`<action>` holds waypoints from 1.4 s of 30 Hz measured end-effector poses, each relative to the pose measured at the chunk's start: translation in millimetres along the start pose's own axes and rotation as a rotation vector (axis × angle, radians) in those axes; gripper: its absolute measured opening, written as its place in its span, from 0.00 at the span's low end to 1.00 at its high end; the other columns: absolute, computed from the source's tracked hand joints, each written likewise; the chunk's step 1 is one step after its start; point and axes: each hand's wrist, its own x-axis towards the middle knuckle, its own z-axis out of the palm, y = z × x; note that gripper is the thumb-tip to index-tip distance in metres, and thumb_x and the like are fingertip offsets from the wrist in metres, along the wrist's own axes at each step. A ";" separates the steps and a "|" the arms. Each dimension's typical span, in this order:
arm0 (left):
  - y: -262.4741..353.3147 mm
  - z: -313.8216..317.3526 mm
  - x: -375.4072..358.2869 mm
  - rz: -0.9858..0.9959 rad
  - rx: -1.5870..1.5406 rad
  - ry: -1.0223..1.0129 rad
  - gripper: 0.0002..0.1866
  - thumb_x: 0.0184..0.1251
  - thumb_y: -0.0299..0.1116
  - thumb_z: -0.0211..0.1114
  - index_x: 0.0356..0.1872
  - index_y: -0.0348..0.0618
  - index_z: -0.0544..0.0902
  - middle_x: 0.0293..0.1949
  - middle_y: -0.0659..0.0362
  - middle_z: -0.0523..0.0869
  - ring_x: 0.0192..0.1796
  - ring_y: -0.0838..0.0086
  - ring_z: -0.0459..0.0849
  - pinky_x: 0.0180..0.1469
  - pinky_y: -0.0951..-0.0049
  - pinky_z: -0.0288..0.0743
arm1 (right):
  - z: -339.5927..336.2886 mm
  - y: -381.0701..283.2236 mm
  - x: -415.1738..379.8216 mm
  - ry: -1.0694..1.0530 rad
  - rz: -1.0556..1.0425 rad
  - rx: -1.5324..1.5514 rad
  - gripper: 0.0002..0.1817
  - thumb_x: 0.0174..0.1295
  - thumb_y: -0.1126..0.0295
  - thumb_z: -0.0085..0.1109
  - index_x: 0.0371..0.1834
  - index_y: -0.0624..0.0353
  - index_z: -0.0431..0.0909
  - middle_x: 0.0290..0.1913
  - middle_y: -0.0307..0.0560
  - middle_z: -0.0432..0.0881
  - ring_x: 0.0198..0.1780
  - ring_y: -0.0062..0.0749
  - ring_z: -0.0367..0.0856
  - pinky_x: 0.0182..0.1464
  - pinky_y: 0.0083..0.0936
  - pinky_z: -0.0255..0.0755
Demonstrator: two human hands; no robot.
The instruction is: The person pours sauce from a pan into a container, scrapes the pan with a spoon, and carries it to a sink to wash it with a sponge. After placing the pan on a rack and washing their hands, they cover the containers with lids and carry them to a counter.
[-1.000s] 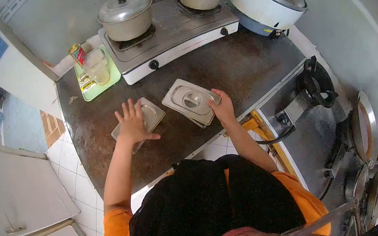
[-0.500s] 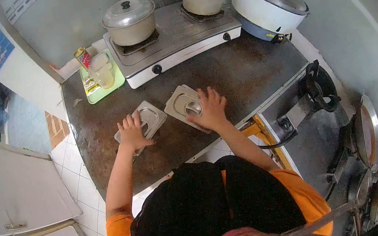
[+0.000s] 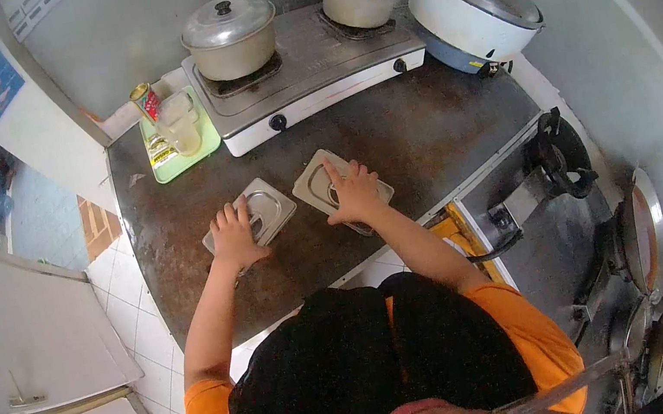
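Observation:
Two small rectangular metal containers with recessed lids sit side by side on the dark countertop (image 3: 391,144). My left hand (image 3: 236,236) lies over the left lidded container (image 3: 267,204), fingers spread across its top. On the right lidded container (image 3: 318,176), my right hand (image 3: 359,195) rests palm down with its fingers apart, covering the middle of the lid. Both hands are open, and the containers stay flat on the counter beneath them.
Behind the containers stands a two-burner gas stove (image 3: 307,62) with a large lidded pot (image 3: 231,44) and a smaller pot (image 3: 363,0). A white rice cooker (image 3: 461,14) is at the back right. A green tray (image 3: 203,145) holds a can and plastic cups. Right, a burner (image 3: 560,155).
My right hand has shifted left over the right container's lid, covering its recessed handle. That container now sits at a slightly different angle. My left hand has barely moved.

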 end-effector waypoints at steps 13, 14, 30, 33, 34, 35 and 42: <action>-1.3 0.0 -0.1 -0.016 -0.068 0.014 0.58 0.28 0.48 0.75 0.64 0.41 0.51 0.59 0.42 0.60 0.62 0.49 0.59 0.61 0.49 0.53 | -6.6 1.3 4.5 -0.016 0.043 0.023 0.67 0.30 0.45 0.71 0.69 0.36 0.26 0.59 0.72 0.54 0.57 0.65 0.60 0.53 0.57 0.59; -2.1 -0.4 -0.1 -0.018 -0.076 0.013 0.58 0.28 0.48 0.75 0.64 0.41 0.51 0.59 0.42 0.60 0.62 0.49 0.59 0.61 0.49 0.53 | -6.7 1.4 5.0 -0.016 0.046 0.017 0.67 0.30 0.45 0.71 0.69 0.36 0.26 0.59 0.72 0.54 0.57 0.65 0.60 0.53 0.57 0.59; 12.3 -23.4 0.6 0.282 -0.079 -0.049 0.59 0.27 0.43 0.76 0.65 0.43 0.50 0.60 0.40 0.59 0.62 0.47 0.59 0.61 0.48 0.52 | -21.1 13.7 -82.6 0.132 0.251 0.122 0.67 0.25 0.49 0.74 0.69 0.39 0.35 0.55 0.65 0.59 0.54 0.58 0.60 0.51 0.53 0.57; 36.9 -40.4 -12.3 0.378 -0.054 -0.036 0.59 0.26 0.41 0.76 0.65 0.43 0.49 0.60 0.39 0.59 0.62 0.46 0.58 0.62 0.47 0.51 | -16.1 17.3 -140.9 0.225 0.327 0.151 0.67 0.25 0.51 0.74 0.70 0.42 0.35 0.52 0.65 0.59 0.53 0.56 0.61 0.50 0.49 0.58; 46.4 -46.1 -20.9 0.411 -0.065 -0.032 0.60 0.25 0.41 0.76 0.65 0.43 0.49 0.60 0.39 0.60 0.63 0.46 0.58 0.62 0.47 0.50 | -13.7 17.0 -163.8 0.259 0.395 0.148 0.67 0.25 0.51 0.74 0.70 0.42 0.35 0.52 0.65 0.59 0.53 0.56 0.61 0.50 0.49 0.58; 56.4 -50.5 -29.3 0.447 -0.077 -0.029 0.60 0.24 0.40 0.77 0.65 0.43 0.49 0.60 0.38 0.60 0.63 0.46 0.58 0.62 0.47 0.50 | -11.9 14.9 -187.4 0.232 0.447 0.176 0.67 0.25 0.51 0.74 0.70 0.42 0.35 0.52 0.64 0.60 0.52 0.55 0.61 0.50 0.49 0.58; 147.0 -26.0 -102.0 0.866 -0.048 0.026 0.64 0.20 0.46 0.75 0.66 0.46 0.47 0.60 0.40 0.61 0.62 0.46 0.59 0.62 0.48 0.51 | 58.3 -11.2 -387.2 0.266 0.896 0.148 0.68 0.22 0.48 0.75 0.70 0.39 0.36 0.50 0.59 0.63 0.49 0.49 0.65 0.45 0.48 0.61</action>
